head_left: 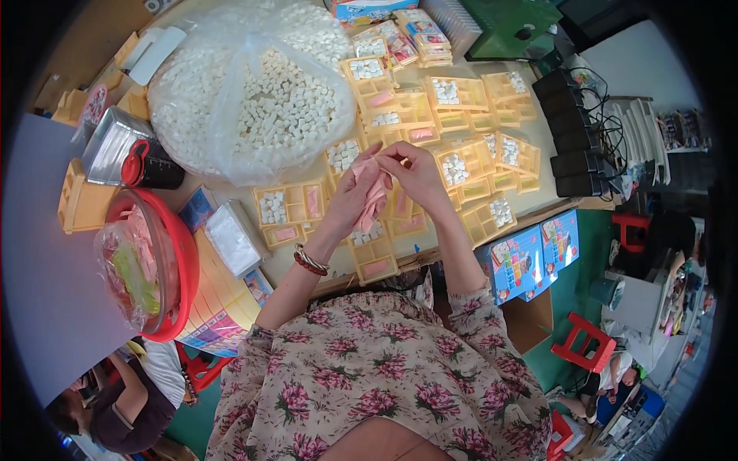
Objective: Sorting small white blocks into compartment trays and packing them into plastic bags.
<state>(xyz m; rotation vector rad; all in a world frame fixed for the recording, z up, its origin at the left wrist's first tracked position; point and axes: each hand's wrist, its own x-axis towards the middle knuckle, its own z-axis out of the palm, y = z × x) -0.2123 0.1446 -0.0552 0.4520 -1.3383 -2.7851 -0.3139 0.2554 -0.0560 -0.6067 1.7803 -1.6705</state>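
Both hands meet above the table's near edge. My left hand [355, 192] and my right hand [415, 173] together grip a strip of small pink packets [376, 201], which hangs down between them. A red bead bracelet [310, 261] circles my left wrist. Directly under the hands lie yellow plastic compartment trays [292, 206], some holding white cubes and pink packets. A big clear bag of small white cubes [254, 92] bulges just behind my left hand.
More yellow trays [461, 96] spread to the right. A red basin [181, 269] with a bag of pink and green items sits left. Blue picture boxes [530, 257] stand at the table's right edge. Red stools [584, 342] and another person [123, 407] are below.
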